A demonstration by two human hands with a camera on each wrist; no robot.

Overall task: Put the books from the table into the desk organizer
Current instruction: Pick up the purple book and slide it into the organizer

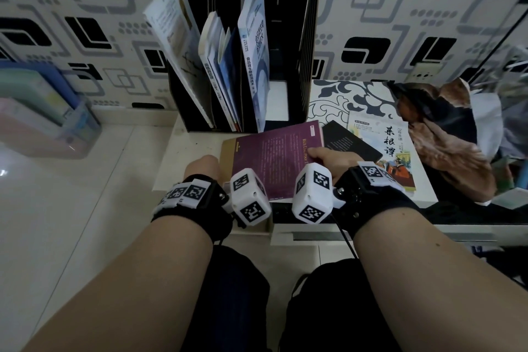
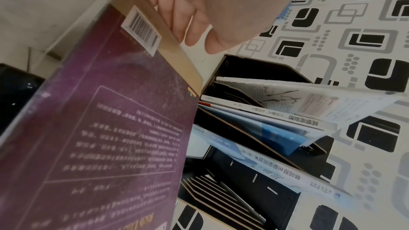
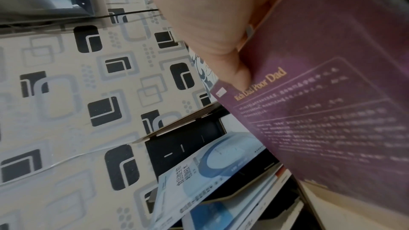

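A purple book (image 1: 271, 157) with a gold strip is lifted slightly off the white table (image 1: 183, 151), just in front of the black desk organizer (image 1: 310, 37). My right hand (image 1: 328, 156) pinches its right edge, thumb on the cover (image 3: 241, 74). My left hand (image 1: 201, 170) lies against the gold left edge with straight fingers (image 2: 192, 24). The book (image 2: 110, 128) fills the left wrist view. Several books (image 1: 254, 66) lean in the organizer's left and middle slots; the right slot (image 1: 285, 60) holds none. A black book (image 1: 350, 141) and an illustrated book (image 1: 383, 148) lie on the table.
A brown and dark bag (image 1: 445, 134) is heaped on the table's right end, beside the illustrated book. A clear plastic bin (image 1: 43, 114) with folders stands on the floor at left. The patterned wall (image 1: 400, 23) is right behind the organizer.
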